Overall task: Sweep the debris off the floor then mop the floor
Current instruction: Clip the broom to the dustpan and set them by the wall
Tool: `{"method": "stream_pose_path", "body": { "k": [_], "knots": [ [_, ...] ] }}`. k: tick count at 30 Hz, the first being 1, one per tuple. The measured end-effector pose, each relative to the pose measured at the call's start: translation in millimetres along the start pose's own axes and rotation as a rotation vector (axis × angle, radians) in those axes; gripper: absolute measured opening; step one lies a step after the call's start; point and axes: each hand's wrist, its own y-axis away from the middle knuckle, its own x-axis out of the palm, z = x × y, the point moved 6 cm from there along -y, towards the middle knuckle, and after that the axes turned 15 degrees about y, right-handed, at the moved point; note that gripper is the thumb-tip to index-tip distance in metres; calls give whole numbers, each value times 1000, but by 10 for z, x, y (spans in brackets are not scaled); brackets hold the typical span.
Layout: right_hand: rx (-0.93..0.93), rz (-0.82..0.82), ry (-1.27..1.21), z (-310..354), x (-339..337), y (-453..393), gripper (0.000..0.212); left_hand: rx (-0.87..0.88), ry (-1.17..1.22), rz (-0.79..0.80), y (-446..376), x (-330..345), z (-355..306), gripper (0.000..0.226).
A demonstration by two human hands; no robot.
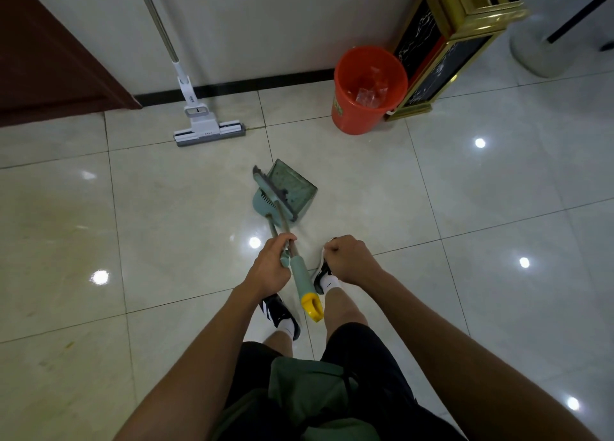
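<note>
The left hand (270, 267) curls around two handles, of one broom (270, 191) and one dustpan (292, 188) just beyond its fingers. The right hand (349, 261) makes an empty fist. One mop (209, 128) stands far ahead.

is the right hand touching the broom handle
Apart. The head view shows the right hand curled and empty, with floor visible between it and the broom handle.

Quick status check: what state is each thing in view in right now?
left hand: grips broom and dustpan handles
right hand: curled, holds nothing
broom: head in dustpan
dustpan: on floor
mop: leans against wall, untouched
orange bucket: upright, clear wrappers inside
</note>
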Motion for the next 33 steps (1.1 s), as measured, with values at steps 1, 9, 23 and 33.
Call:
{"method": "stream_pose_path", "body": {
  "k": [1, 9, 23, 33],
  "knots": [
    [-1, 8, 22, 6, 23, -41, 29, 12, 10, -15, -2, -29, -25, 55],
    [50, 41, 0, -97, 135, -370, 30, -19, 122, -92, -128, -263, -115, 23],
    [70, 44, -37, -424, -408, -815, 41, -238, 259, -320, -519, -372, -437, 69],
    [7, 8, -2, -816, -1404, -1219, 37, -55, 145, -420, -1003, -508, -1385, 72]
  ]
}}
